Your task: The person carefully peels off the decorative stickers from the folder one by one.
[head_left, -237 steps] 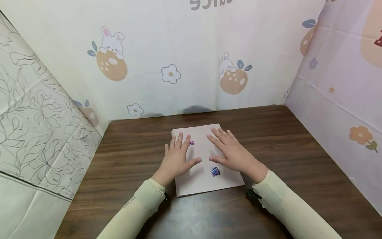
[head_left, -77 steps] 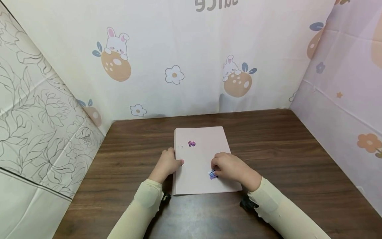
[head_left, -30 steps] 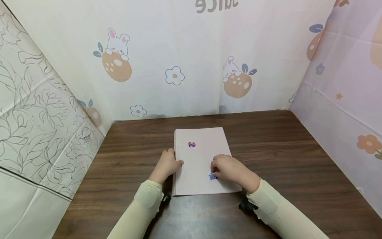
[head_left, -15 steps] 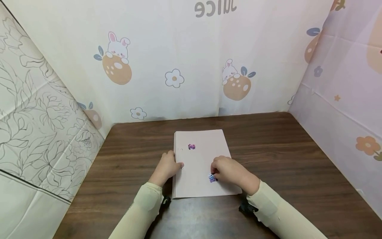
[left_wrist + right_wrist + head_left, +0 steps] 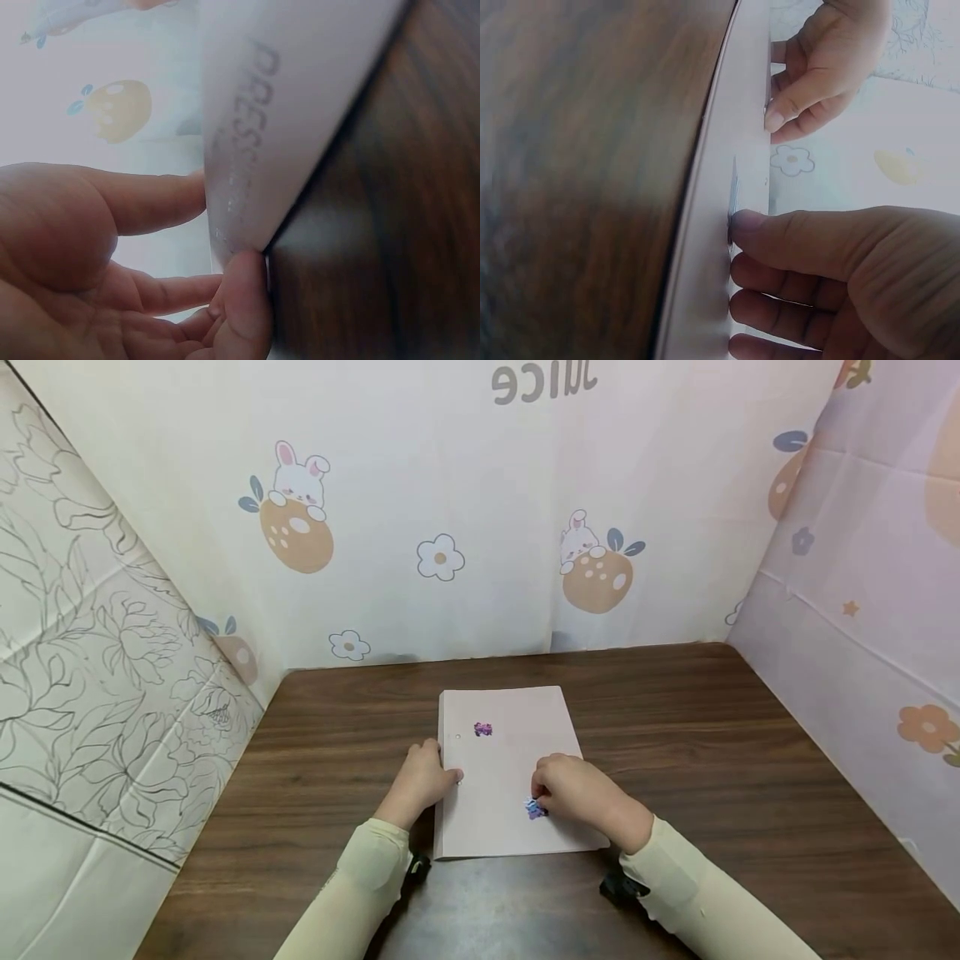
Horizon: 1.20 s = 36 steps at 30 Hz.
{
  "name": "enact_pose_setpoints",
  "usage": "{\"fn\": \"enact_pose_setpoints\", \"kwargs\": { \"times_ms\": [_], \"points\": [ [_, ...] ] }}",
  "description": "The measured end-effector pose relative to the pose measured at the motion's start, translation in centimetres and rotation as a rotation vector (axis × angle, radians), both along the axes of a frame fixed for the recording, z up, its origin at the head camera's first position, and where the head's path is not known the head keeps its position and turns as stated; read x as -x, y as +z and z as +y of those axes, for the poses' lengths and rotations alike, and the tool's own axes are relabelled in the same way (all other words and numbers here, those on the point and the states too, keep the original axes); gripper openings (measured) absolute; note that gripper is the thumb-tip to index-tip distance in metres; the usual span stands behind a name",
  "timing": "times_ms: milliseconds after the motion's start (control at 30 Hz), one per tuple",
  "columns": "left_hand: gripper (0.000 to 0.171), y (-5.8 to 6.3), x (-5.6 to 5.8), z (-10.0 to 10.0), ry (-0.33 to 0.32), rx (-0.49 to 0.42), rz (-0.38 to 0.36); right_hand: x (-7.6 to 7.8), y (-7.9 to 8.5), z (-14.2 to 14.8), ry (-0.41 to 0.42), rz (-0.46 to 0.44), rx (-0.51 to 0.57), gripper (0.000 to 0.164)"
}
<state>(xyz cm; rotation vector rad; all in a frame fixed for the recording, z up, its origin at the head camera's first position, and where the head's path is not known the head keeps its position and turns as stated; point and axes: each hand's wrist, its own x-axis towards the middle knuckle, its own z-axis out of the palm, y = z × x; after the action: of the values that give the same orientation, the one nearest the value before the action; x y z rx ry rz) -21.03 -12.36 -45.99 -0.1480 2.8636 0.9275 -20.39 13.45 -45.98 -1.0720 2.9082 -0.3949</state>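
A thin white binder (image 5: 498, 777) lies on the dark wooden table, with a pink sticker (image 5: 483, 729) high on its cover and a blue-purple sticker (image 5: 534, 808) lower right. My left hand (image 5: 417, 781) grips the binder's left edge, thumb over the cover. In the left wrist view its fingers are at the spine (image 5: 247, 112), which carries printed letters beginning "PRESS". My right hand (image 5: 581, 789) is bent over the cover and pinches at the blue-purple sticker's edge. The right wrist view shows the right thumb (image 5: 787, 236) on that sticker, the other fingertips against the cover.
The wooden table (image 5: 337, 718) surrounds the binder on all sides. A printed curtain (image 5: 495, 485) with rabbits and fruit hangs behind it, a flower-patterned sheet (image 5: 127, 627) at the left and another curtain (image 5: 862, 568) at the right.
Earliest, both hands were spread over the binder; the left now grips its left edge and the right pinches at the blue-purple sticker. During the last second the hands have barely moved; the view tilts slightly.
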Motion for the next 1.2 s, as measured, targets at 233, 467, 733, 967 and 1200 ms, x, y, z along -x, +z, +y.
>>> {"fn": "enact_pose_setpoints", "kwargs": {
  "times_ms": [233,467,733,967,1200],
  "points": [
    [0.059,0.11,-0.02,0.06,-0.005,0.005,0.003,0.06,-0.07,-0.06,-0.005,0.002,-0.002,0.018],
    [0.060,0.12,-0.06,0.03,-0.004,0.009,0.000,0.05,0.06,-0.04,0.004,-0.010,0.004,0.018],
    [0.060,0.08,0.04,0.00,-0.003,0.008,0.002,0.16,-0.03,0.09,0.009,-0.005,0.000,0.019],
    [0.061,-0.04,0.15,-0.11,-0.010,0.010,0.002,0.18,-0.01,0.12,0.012,-0.013,0.004,0.023],
    [0.062,0.04,0.07,-0.08,-0.016,0.011,0.000,0.19,-0.08,0.17,-0.030,-0.052,0.006,0.017]
  ]
}}
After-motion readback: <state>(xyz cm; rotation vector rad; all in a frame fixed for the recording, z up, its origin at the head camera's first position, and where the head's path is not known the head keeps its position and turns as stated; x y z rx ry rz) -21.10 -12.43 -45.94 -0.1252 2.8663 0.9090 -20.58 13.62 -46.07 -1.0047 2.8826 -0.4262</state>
